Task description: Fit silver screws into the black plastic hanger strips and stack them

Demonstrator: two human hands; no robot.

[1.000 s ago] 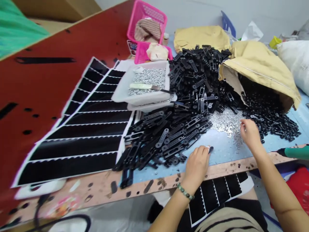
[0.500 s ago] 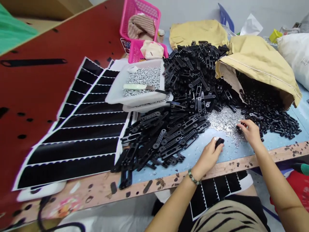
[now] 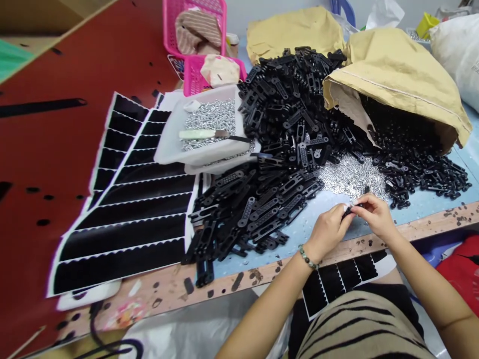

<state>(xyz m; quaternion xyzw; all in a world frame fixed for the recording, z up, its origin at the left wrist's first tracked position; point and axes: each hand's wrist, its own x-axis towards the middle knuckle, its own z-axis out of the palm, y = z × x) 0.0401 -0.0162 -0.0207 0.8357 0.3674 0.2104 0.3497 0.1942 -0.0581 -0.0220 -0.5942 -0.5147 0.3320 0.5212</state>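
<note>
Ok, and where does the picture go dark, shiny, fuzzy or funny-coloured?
In the head view, the yellow sack's mouth is deep in shadow; in the head view, the loose silver pieces glint; in the head view, the sheet of black strips has a purplish fringe down its left edge; in the head view, the small black part at the hands is too fuzzy to make out.

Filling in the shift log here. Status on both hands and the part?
Left hand gripping small black part. Right hand meeting it, grip unclear. Loose silver pieces just beyond the hands; black links heaped leftward.
</note>
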